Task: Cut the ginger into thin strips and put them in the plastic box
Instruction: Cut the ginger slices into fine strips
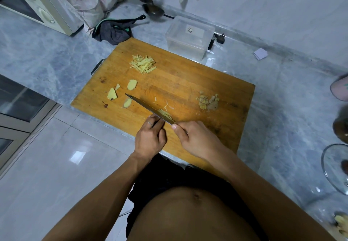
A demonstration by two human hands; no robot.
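Note:
A wooden cutting board [188, 82] lies on the marble counter. My right hand [195, 139] grips the knife [146, 107], whose blade runs toward the upper left. My left hand [150, 137] has its fingers curled right against the blade's left side; what they hold is hidden. Fresh ginger strips [165, 113] lie along the blade's right side. A pile of cut ginger strips [143, 64] sits at the board's far side. Several ginger slices [131, 84] lie at the left. The clear plastic box [189, 37] stands empty beyond the board.
Ginger peel scraps [209, 100] sit on the board's right part. A dark cloth [113, 30] and a microwave [37, 1] are at the back left. A ladle [152, 5] hangs by the wall. A glass lid [337, 167] lies at the right edge.

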